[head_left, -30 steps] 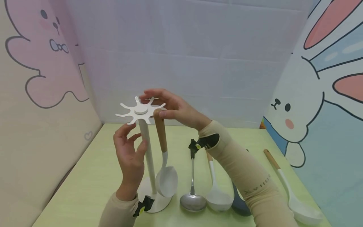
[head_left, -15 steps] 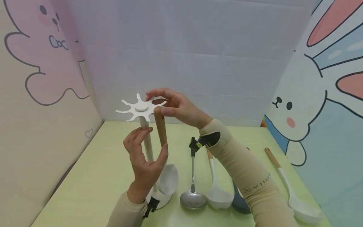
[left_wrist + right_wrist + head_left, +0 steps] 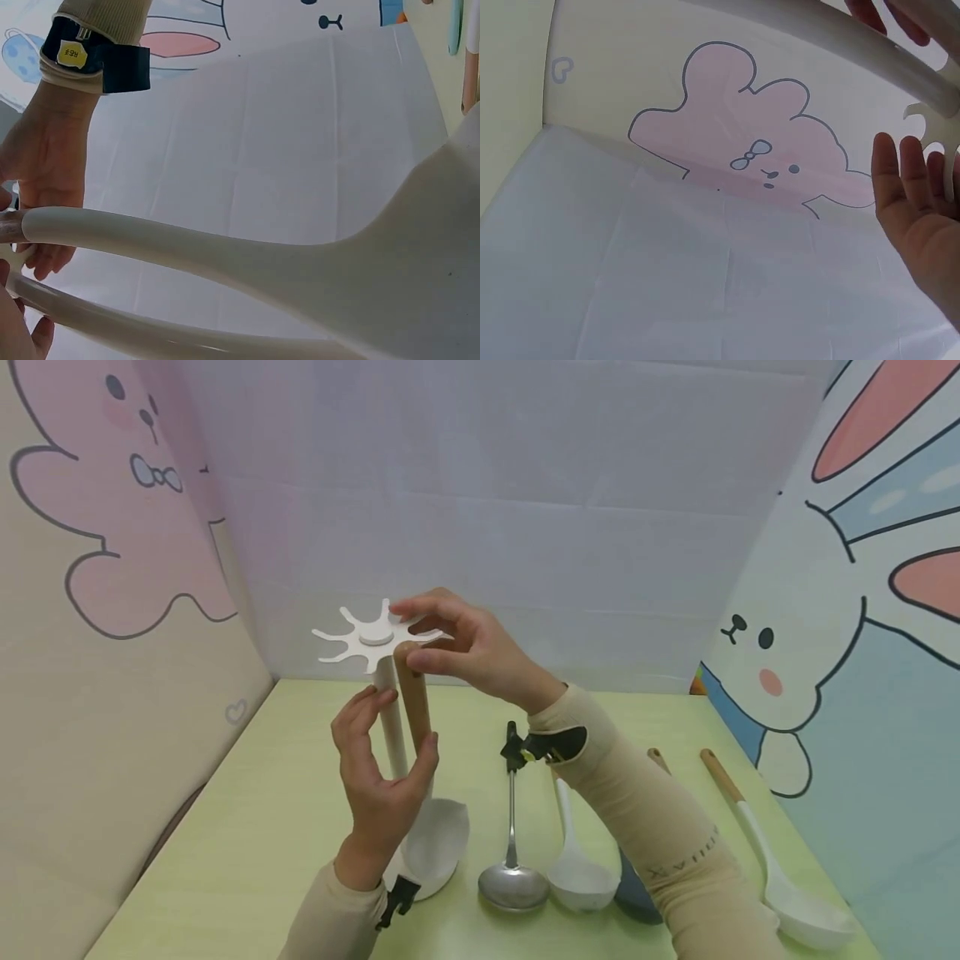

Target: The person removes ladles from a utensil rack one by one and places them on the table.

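A white utensil rack with a pole (image 3: 388, 727) and a pronged top (image 3: 352, 639) stands left of the table's middle. Upright beside its pole is a white spatula (image 3: 442, 839) with a wooden handle; in the left wrist view, the spatula's broad head (image 3: 405, 277) fills the right side. My right hand (image 3: 476, 647) pinches the handle's top end by the thumb, its fingers reaching over the prongs. Lower down, my left hand (image 3: 382, 793) has its thumb on the handle and its fingers at the pole, holding both together. In the right wrist view, the right hand (image 3: 922, 225) is near the prongs.
Right of the rack lie a steel ladle (image 3: 513, 887), a white ladle (image 3: 583, 885), a dark utensil (image 3: 637, 893) partly under my right sleeve, and another white ladle (image 3: 810, 920) at the far right. Cartoon-printed walls enclose the table (image 3: 225, 827).
My left hand has moved right from the pole to take in the spatula's handle as well. The rack's pronged top has turned a little, and the handle's top has shifted slightly left.
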`<control>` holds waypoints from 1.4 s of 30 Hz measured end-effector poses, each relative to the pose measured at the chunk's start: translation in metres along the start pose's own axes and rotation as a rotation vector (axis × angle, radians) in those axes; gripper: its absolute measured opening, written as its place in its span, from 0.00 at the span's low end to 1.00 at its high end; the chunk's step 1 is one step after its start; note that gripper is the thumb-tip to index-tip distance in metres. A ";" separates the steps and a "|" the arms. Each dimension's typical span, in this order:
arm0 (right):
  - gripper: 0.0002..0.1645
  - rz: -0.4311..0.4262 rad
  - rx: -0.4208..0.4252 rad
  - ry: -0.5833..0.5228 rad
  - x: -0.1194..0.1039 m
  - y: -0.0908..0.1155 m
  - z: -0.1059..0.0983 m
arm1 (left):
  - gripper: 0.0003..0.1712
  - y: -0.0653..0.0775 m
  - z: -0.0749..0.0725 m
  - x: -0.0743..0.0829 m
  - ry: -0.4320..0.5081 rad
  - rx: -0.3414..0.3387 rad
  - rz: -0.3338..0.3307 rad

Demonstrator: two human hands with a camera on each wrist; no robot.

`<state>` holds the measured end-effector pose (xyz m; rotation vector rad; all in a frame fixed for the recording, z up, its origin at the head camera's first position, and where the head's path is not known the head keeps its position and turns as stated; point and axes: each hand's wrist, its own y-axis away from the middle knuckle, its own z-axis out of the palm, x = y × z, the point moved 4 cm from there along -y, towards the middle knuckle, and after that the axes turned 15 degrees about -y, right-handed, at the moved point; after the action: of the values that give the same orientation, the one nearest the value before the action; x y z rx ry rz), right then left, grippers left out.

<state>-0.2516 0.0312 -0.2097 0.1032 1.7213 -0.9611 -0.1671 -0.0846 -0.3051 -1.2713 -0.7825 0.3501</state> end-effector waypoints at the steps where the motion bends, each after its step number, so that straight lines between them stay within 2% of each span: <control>1: 0.28 -0.007 0.006 0.021 0.000 0.000 0.000 | 0.27 0.000 0.000 0.000 0.005 -0.002 -0.005; 6: 0.28 -0.038 0.042 0.134 -0.003 0.001 0.000 | 0.27 -0.001 -0.002 -0.002 0.022 -0.022 -0.016; 17: 0.25 -0.028 0.153 0.337 -0.010 0.005 0.005 | 0.28 0.002 -0.004 -0.007 -0.014 -0.054 -0.044; 25: 0.23 -0.159 0.208 0.503 -0.017 0.005 0.012 | 0.29 0.005 -0.003 -0.010 -0.042 -0.050 -0.069; 30: 0.21 -0.241 0.219 0.663 -0.024 0.005 0.018 | 0.27 0.007 -0.002 -0.011 -0.023 -0.071 -0.097; 36: 0.25 -0.253 0.255 0.834 -0.030 0.006 0.023 | 0.27 0.008 -0.002 -0.012 0.020 -0.094 -0.127; 42: 0.27 -0.256 0.297 0.927 -0.032 0.005 0.025 | 0.29 0.010 -0.003 -0.016 0.067 -0.128 -0.184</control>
<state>-0.2173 0.0312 -0.1870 0.6134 2.4477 -1.4970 -0.1738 -0.0941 -0.3197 -1.3113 -0.8685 0.1100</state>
